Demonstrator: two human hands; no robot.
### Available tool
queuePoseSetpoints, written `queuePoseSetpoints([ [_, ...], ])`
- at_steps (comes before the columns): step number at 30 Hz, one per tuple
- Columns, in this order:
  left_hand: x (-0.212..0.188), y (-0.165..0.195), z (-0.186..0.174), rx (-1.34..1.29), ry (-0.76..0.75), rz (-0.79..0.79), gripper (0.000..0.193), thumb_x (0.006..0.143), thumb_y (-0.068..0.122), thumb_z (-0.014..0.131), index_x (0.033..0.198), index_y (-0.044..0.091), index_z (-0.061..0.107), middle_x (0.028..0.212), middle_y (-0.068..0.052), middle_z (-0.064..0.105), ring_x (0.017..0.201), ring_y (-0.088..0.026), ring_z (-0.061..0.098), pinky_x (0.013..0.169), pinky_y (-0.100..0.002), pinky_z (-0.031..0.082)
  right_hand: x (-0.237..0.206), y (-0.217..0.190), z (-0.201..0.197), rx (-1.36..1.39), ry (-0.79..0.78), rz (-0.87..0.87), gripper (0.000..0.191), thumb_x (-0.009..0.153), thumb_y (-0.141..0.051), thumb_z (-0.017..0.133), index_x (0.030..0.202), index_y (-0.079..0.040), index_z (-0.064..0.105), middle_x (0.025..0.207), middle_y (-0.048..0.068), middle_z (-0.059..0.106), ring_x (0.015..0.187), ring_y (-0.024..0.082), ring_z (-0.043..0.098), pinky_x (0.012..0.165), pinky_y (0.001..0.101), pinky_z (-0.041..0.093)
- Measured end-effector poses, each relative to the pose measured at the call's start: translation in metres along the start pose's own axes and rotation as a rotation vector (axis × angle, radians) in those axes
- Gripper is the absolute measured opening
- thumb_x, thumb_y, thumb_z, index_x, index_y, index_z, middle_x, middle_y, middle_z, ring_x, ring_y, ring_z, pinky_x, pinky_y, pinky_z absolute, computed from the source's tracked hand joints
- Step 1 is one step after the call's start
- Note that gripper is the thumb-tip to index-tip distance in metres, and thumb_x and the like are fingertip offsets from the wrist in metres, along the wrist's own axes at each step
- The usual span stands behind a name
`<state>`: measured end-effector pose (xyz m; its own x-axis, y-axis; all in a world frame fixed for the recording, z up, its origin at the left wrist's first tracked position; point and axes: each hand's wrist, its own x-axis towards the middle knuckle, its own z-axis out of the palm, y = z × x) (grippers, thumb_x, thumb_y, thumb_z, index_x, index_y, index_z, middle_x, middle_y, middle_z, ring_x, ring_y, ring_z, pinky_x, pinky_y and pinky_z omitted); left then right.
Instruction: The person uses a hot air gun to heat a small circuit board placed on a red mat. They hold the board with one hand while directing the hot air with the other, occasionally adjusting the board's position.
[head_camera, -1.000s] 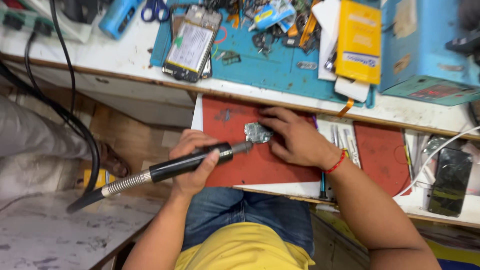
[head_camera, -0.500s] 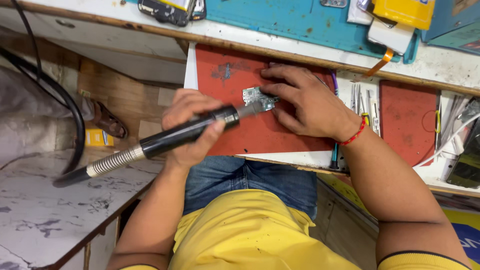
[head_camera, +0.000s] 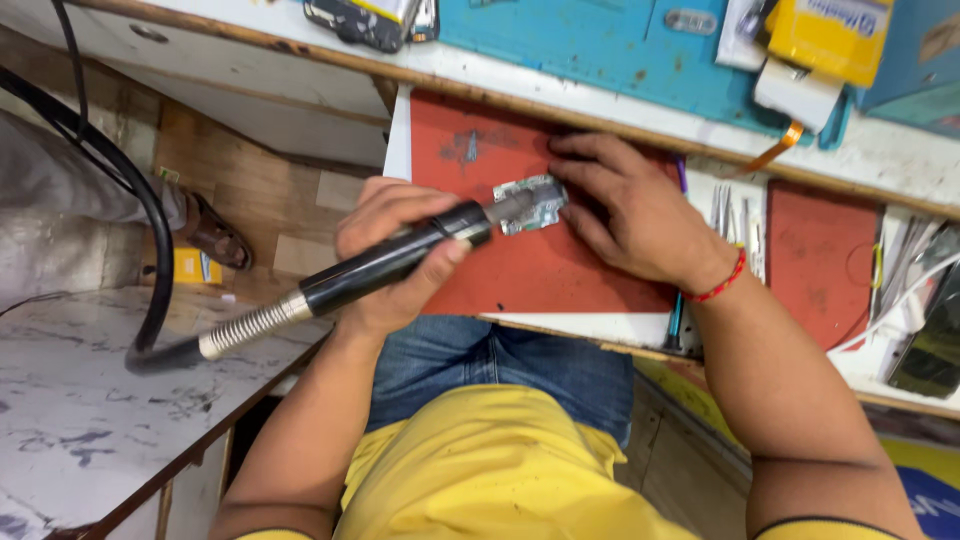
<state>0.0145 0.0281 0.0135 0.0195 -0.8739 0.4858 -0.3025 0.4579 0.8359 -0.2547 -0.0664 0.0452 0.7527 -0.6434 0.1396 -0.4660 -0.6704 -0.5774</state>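
Part: small silvery metal piece (head_camera: 528, 205), irregular and shiny, lying on the red mat (head_camera: 560, 270) at frame centre.
Tool: black cylindrical handpiece (head_camera: 385, 265) with coiled metal spring end; long axis runs lower left to upper right, tip on the part.
Left hand (head_camera: 395, 255): wrapped around the handpiece.
Right hand (head_camera: 630, 215): fingers flat, pinning the part.
Edges: mat's near edge meets the white bench lip (head_camera: 590, 330); tweezers (head_camera: 725, 215) just right.
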Motion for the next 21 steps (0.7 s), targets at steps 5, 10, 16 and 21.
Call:
queuePoseSetpoints([
  [5,0.0016,-0.0004,0.0006,-0.039,-0.061,0.043,0.032,0.088,0.026,0.081,0.11,0.005,0.071,0.106,-0.011,0.075,0.102,-0.026,0.068,0.093,-0.035,0.053,0.0004,0.0006,-0.0001,0.009,0.0,0.002,0.046,0.088,-0.006,0.07,0.132,0.003,0.063,0.141,0.021,0.058,0.127,0.039,0.059,0.107,0.0431,0.05],
  [10,0.0031,-0.0025,0.0009,-0.015,-0.048,0.029,0.032,0.092,0.027,0.08,0.112,0.004,0.071,0.108,-0.011,0.075,0.1,-0.025,0.07,0.093,-0.036,0.053,0.001,0.0013,0.0008,-0.005,0.021,-0.019,0.043,0.087,-0.008,0.072,0.128,0.003,0.064,0.139,0.021,0.059,0.126,0.04,0.059,0.105,0.0438,0.05],
  [16,0.0013,-0.0029,0.0028,0.015,0.012,0.002,0.032,0.093,0.028,0.081,0.111,0.004,0.071,0.108,-0.01,0.075,0.097,-0.023,0.069,0.093,-0.035,0.052,-0.0012,0.0021,0.0009,-0.002,0.013,-0.012,0.042,0.09,-0.008,0.071,0.13,0.003,0.064,0.138,0.021,0.059,0.125,0.039,0.06,0.105,0.0432,0.051],
  [21,-0.0003,-0.0027,0.0035,0.019,-0.004,0.003,0.033,0.092,0.028,0.081,0.111,0.003,0.071,0.104,-0.01,0.075,0.1,-0.024,0.068,0.092,-0.035,0.053,-0.0014,0.0022,0.0013,-0.003,0.011,-0.017,0.042,0.091,-0.009,0.072,0.13,0.004,0.064,0.138,0.022,0.058,0.124,0.039,0.06,0.105,0.0431,0.051],
])
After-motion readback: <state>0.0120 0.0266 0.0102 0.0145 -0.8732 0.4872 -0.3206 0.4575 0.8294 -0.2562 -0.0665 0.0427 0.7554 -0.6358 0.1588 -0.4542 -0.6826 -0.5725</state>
